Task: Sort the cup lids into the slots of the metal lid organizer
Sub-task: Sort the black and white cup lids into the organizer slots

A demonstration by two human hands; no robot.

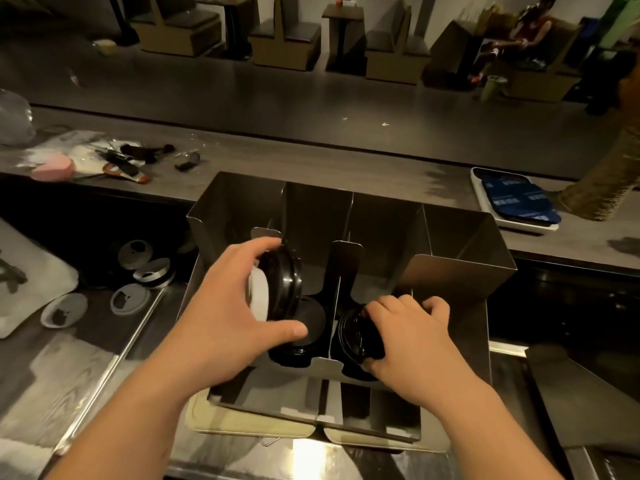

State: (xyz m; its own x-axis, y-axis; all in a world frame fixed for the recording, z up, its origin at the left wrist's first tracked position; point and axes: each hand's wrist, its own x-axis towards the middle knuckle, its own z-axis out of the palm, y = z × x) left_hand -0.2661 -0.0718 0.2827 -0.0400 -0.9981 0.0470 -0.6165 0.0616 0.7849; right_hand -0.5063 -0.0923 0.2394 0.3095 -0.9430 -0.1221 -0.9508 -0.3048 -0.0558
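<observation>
The metal lid organizer stands on the steel counter in front of me, split by upright dividers into several slots. My left hand grips a stack of black lids with one white lid, held on edge over a left-of-centre slot. More black lids lie at the bottom of that slot. My right hand holds a second stack of black lids low in the slot just right of the centre divider.
Several white lids lie loose on the counter at the left, near a white cloth. Clutter and a pink object sit on the upper ledge. A tray with blue packets stands at the right.
</observation>
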